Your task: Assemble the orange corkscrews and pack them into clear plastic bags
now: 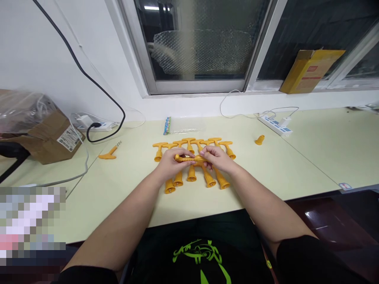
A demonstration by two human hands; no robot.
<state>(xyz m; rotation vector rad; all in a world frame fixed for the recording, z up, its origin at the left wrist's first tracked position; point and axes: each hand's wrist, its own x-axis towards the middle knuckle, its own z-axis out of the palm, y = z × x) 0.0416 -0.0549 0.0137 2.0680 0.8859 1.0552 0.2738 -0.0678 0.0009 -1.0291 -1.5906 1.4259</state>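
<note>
My black shirt [162,252] sits before the bench [266,173], above which my left hand [171,162] and right hand [218,158] both pinch one yellow corkscrew [186,159].

Showing solid orange-yellow on the held T-handled piece [185,159] at mid-frame, and repeating it on the similar pieces [192,174] around, the loose cone [259,139] right of centre and the corkscrew [108,155] at left, turning silvery only at the spiral [119,144]. Spreading pale greenish cream over the worktop [319,138]. Mixing blue and green in a busy print on the header [167,126] of the clear packet [186,125] above centre. Displaying brown on the carton [50,146] at far left and golden yellow with red marks on the box [314,71] at upper right. Dotting the bubble wrap [204,51] in a fine grid at upper centre. Running lime-green graphics [203,277] across the black shirt [160,252] at bottom.
</note>
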